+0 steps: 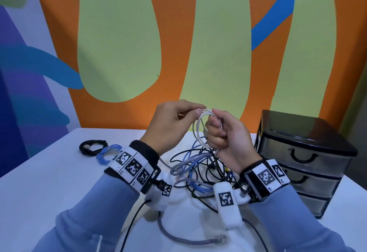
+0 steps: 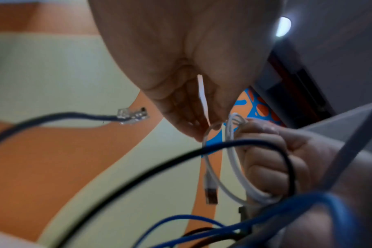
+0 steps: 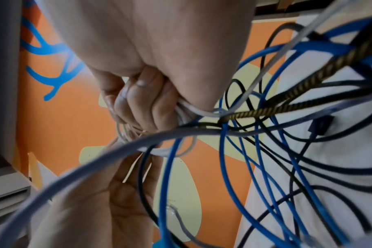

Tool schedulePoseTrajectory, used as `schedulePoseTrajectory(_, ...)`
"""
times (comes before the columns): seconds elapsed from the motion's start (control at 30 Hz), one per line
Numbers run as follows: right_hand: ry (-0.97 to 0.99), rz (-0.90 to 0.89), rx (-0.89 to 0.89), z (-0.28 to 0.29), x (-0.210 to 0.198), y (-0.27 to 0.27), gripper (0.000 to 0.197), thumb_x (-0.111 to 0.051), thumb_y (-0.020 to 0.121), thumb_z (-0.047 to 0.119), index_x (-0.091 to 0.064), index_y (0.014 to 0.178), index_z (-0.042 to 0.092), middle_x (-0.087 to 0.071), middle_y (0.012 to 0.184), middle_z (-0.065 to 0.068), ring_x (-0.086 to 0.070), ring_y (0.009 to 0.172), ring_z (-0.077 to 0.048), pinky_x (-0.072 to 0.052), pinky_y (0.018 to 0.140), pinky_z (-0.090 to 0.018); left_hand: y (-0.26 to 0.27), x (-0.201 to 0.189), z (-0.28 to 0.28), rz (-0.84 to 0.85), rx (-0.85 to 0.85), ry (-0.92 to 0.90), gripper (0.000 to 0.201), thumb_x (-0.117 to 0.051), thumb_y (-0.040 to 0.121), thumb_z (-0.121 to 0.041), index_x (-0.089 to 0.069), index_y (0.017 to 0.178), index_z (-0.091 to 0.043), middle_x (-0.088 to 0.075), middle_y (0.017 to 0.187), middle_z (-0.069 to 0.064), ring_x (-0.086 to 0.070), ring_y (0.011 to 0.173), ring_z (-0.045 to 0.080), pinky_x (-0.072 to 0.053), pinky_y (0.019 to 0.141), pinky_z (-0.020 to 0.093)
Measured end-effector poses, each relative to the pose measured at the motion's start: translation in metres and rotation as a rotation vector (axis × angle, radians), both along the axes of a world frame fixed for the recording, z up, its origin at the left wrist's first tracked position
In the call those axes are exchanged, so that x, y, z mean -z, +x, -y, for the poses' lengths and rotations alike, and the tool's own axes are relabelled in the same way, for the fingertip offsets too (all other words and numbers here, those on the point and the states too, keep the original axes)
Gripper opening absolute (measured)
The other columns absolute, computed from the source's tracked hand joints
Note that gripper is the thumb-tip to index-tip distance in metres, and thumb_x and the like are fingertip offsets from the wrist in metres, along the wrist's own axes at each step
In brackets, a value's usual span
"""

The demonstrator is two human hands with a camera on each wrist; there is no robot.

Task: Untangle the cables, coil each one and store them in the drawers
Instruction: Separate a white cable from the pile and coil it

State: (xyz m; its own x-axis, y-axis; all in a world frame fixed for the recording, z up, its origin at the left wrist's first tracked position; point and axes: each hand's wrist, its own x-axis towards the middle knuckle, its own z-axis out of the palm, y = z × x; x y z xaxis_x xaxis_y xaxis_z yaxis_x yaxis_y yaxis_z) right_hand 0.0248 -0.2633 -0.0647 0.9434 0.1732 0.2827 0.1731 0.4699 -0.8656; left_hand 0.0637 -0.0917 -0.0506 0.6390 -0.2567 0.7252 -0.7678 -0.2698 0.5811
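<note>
Looking from the left, we see a black coil (image 1: 92,147) and a blue coil (image 1: 108,153) done on the surface (image 1: 49,176). Our left hand (image 1: 171,124) pinches the white cable (image 1: 200,130); our right hand (image 1: 228,138) grips its loops above the tangled pile (image 1: 200,170). The drawers (image 1: 303,164) are shut, nothing stored yet.

Thin white cable (image 1: 199,130): smooth, slightly glossy plastic sheath, bare metal plug shell. Black three-drawer plastic cabinet (image 1: 301,156): glossy top, translucent smoky drawer fronts. Left of it, coiled black cable (image 1: 91,146): matt, braided-looking. White table (image 1: 49,174): smooth, matt.
</note>
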Motion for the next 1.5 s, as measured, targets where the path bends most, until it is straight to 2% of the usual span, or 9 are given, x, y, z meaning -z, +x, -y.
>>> schedulePoseTrajectory(0.1,0.069,-0.009,-0.012,-0.001,-0.002,0.000,0.039,-0.044,0.106,0.032,-0.041,0.068,0.021,-0.019,0.056,0.008,-0.003,0.047,-0.011,-0.008,0.044,-0.025,-0.006,-0.004,0.001,-0.288,0.242,-0.162,0.022,-0.064,0.104,-0.010,-0.078,0.120,-0.004,-0.081,0.111,0.008,-0.075,0.110,0.024,-0.059,0.101,0.035)
schedulePoseTrajectory(0.2,0.080,-0.002,0.012,0.000,0.000,0.003,0.038,-0.047,0.106,0.034,-0.044,0.071,0.020,-0.021,0.054,0.008,-0.005,0.046,-0.011,-0.010,0.044,-0.024,-0.004,0.000,0.001,-0.316,0.304,-0.113,0.030,-0.076,0.096,-0.007,-0.075,0.126,-0.006,-0.080,0.116,0.009,-0.074,0.115,0.025,-0.057,0.105,0.038)
schedulePoseTrajectory(0.4,0.016,0.048,0.205,0.000,0.006,0.011,0.032,-0.056,0.106,0.033,-0.070,0.095,0.006,-0.029,0.059,0.003,-0.022,0.043,-0.008,-0.017,0.046,-0.022,-0.010,0.004,0.002,-0.349,0.227,-0.224,0.037,-0.083,0.085,0.001,-0.076,0.118,-0.014,-0.080,0.088,0.009,-0.072,0.081,0.016,-0.059,0.087,0.028)
schedulePoseTrajectory(0.57,-0.106,0.172,0.468,-0.003,0.007,0.009,0.021,-0.067,0.101,0.026,-0.081,0.107,0.011,-0.036,0.061,-0.001,-0.029,0.050,-0.013,-0.031,0.046,-0.019,-0.015,0.006,0.003,-0.545,0.425,-0.404,0.050,-0.082,0.085,-0.003,-0.070,0.131,-0.017,-0.071,0.093,0.018,-0.064,0.089,0.025,-0.048,0.098,0.030)
schedulePoseTrajectory(0.83,-0.363,0.328,0.402,-0.005,-0.008,0.015,0.029,-0.054,0.109,0.030,-0.079,0.108,0.015,-0.029,0.066,0.005,-0.028,0.061,-0.012,-0.026,0.055,-0.022,-0.010,-0.002,-0.007,-0.791,0.682,-0.565,0.051,-0.062,0.089,-0.005,-0.066,0.140,-0.011,-0.062,0.089,0.005,-0.055,0.079,0.016,-0.046,0.079,0.032)
schedulePoseTrajectory(1.03,-0.743,0.302,0.417,-0.001,-0.020,0.037,0.031,-0.049,0.111,0.035,-0.064,0.106,0.008,-0.042,0.066,0.011,-0.038,0.057,-0.010,-0.034,0.064,-0.033,0.006,-0.018,-0.017,-0.601,0.465,-0.329,0.050,-0.068,0.082,0.010,-0.072,0.129,-0.007,-0.066,0.095,0.016,-0.056,0.082,0.023,-0.052,0.084,0.039)
schedulePoseTrajectory(1.2,-0.374,0.149,0.378,-0.004,0.003,0.039,0.027,-0.047,0.112,0.029,-0.050,0.089,0.014,-0.033,0.063,0.007,-0.038,0.054,-0.014,-0.031,0.059,-0.029,0.020,-0.014,-0.017,-0.397,0.154,-0.196,0.023,-0.083,0.087,-0.003,-0.080,0.107,-0.012,-0.079,0.095,0.020,-0.062,0.078,0.025,-0.042,0.062,0.031)
schedulePoseTrajectory(1.33,-0.158,0.086,0.290,-0.003,0.009,0.030,0.027,-0.047,0.112,0.027,-0.050,0.087,0.016,-0.023,0.070,0.001,-0.027,0.055,-0.014,-0.020,0.054,-0.026,0.020,0.000,-0.015,-0.106,-0.115,-0.063,0.007,-0.084,0.091,-0.019,-0.083,0.098,-0.020,-0.080,0.089,-0.009,-0.075,0.086,0.008,-0.060,0.080,0.033)
schedulePoseTrajectory(1.5,0.026,0.080,0.153,-0.010,0.009,0.020,0.029,-0.045,0.111,0.026,-0.041,0.084,0.017,-0.023,0.069,0.000,-0.020,0.056,-0.015,-0.022,0.050,-0.022,0.015,0.015,-0.010,0.188,-0.382,-0.004,0.009,-0.082,0.092,-0.031,-0.084,0.099,-0.027,-0.067,0.094,-0.010,-0.064,0.089,0.011,-0.050,0.077,0.031)
